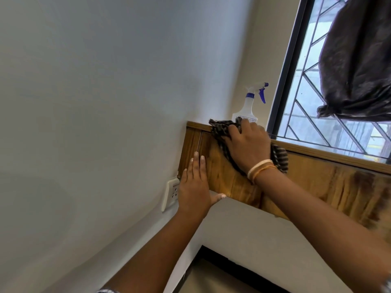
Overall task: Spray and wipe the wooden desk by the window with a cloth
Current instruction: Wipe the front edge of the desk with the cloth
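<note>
Right hand grasps dark striped cloth in far corner of glossy wooden desk; left hand flat, released, bracing. Advise firm overlapping strokes; skirt white spray bottle.

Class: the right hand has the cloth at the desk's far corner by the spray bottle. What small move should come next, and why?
Probably draw the cloth back along the desk toward the near edge. The right hand presses it against the back rim beside the bottle, so it can go no farther, and the wood to the right looks unwiped. The left hand lies flat, steadying.
</note>
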`<state>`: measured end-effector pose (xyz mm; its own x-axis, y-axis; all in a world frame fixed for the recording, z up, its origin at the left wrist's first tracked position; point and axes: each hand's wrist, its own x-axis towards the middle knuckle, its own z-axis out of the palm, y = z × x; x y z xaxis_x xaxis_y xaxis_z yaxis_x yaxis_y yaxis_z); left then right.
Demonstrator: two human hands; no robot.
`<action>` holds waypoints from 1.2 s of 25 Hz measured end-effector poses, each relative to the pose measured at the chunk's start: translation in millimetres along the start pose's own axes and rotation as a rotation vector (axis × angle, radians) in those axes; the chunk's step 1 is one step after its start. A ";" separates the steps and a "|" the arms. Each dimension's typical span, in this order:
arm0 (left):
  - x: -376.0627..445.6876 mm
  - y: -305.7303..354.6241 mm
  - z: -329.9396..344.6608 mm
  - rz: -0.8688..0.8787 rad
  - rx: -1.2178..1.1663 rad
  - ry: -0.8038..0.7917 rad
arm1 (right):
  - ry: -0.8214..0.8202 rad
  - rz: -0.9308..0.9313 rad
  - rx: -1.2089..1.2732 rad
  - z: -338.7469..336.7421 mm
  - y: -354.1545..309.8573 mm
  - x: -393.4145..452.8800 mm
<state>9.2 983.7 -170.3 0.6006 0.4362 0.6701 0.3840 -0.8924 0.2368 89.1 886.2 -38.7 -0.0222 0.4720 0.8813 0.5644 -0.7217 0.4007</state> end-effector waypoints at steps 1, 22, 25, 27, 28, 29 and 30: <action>0.0 0.3 -0.7 -0.007 -0.006 -0.006 | -0.033 -0.012 0.002 4.6 -15.3 12.0; 7.8 152.9 -58.3 0.458 -0.249 0.263 | 0.120 0.087 -0.037 -93.1 200.4 -126.7; 17.2 160.4 -60.9 0.469 -0.235 0.217 | 0.222 0.292 -0.111 -113.5 251.2 -169.2; 22.7 159.6 -66.0 0.477 -0.278 0.244 | 0.296 0.463 -0.166 -115.2 260.1 -186.1; 25.4 159.6 -69.9 0.484 -0.297 0.238 | 0.325 0.537 -0.184 -110.8 256.4 -189.2; 28.6 158.5 -74.1 0.489 -0.318 0.215 | 0.345 0.597 -0.187 -104.4 246.9 -188.0; 31.9 156.3 -78.4 0.500 -0.332 0.183 | 0.343 0.631 -0.168 -96.9 233.3 -183.4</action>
<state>33.5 849.0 -56.7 0.5102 -0.0434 0.8590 -0.1682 -0.9845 0.0501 144.9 582.2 -82.6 -0.0076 -0.2241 0.9745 0.4214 -0.8845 -0.2001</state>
